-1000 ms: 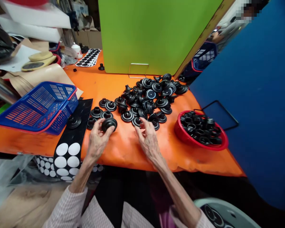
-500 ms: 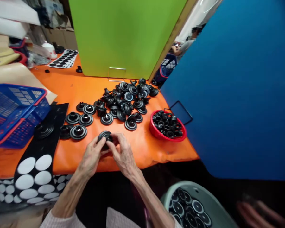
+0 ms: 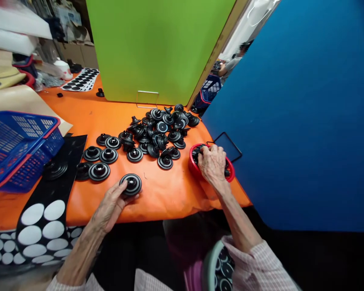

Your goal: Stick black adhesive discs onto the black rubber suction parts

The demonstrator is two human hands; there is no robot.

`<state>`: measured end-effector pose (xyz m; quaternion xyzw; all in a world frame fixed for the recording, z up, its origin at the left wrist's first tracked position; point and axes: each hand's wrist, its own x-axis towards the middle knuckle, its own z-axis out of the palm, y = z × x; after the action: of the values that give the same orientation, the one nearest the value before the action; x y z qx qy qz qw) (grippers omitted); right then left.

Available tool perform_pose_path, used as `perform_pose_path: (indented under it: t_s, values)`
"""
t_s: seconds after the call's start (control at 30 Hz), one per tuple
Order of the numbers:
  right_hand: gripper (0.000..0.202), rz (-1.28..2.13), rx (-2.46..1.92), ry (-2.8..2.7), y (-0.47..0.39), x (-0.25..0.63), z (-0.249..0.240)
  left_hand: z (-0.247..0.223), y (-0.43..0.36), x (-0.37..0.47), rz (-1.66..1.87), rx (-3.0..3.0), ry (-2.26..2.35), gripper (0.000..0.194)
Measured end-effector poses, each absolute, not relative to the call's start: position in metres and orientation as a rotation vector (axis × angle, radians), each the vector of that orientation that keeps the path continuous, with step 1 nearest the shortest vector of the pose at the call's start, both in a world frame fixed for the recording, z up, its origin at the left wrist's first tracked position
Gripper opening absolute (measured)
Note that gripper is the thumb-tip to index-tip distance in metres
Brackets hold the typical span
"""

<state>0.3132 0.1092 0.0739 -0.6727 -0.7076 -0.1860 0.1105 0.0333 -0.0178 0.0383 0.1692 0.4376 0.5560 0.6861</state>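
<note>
Your left hand [image 3: 112,204] holds a black stepped disc [image 3: 131,184] by its near left side, thumb on the upper face and fingers curled beneath. The disc is just above the front edge of the orange tabletop [image 3: 166,192], knobbed side up. Your right hand [image 3: 213,161] is down in the red bowl [image 3: 197,173], its fingers bent among the small black parts [image 3: 197,151] — the fingertips are hidden, so I cannot tell how far open they are or whether they have hold of anything.

Beyond your hands lies a heaped pile of similar discs [image 3: 157,133], some flat, some tilted or on edge. To its left, six more form a loose cluster [image 3: 99,171], close beside a black strip [image 3: 69,161] that runs over the front edge and bears white circles [image 3: 54,228]. One further disc [image 3: 56,170] rests on that strip, near the blue basket [image 3: 21,151].

A green panel [image 3: 164,48] stands behind the pile, and a blue panel [image 3: 291,121] rises at your right, beyond the bowl. Below the tabletop — partly covered by your right sleeve [image 3: 261,262] — a pale green tub [image 3: 208,266] holds dark round pieces [image 3: 224,270].
</note>
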Motion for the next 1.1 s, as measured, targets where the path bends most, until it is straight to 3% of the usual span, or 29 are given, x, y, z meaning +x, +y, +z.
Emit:
perform_pose_path:
  t_s: [0.2,0.27,0.37,0.47,0.9,1.1]
  values:
    - [0.025,-0.557,-1.907,-2.042,0.097,0.312,0.087,0.037,-0.017,0.035,1.269,0.369,0.985,0.033]
    - [0.022,-0.330,-1.743,-2.025,0.078,0.298,0.089,0.036,-0.017,0.039,1.292,0.394,1.010,0.034]
    - [0.017,0.283,-1.449,-2.027,0.039,0.257,0.083,0.037,-0.019,0.045,1.319,0.460,1.064,0.036]
    - [0.018,0.537,-1.289,-1.979,0.010,0.212,0.066,0.038,-0.023,0.050,1.312,0.558,1.097,0.037]
    - [0.035,0.484,-1.348,-1.990,-0.017,0.179,0.036,0.034,-0.030,0.051,1.271,0.835,1.153,0.047]
    - [0.038,0.816,-1.341,-1.804,-0.023,0.182,0.045,0.036,-0.034,0.047,1.234,0.738,1.064,0.045]
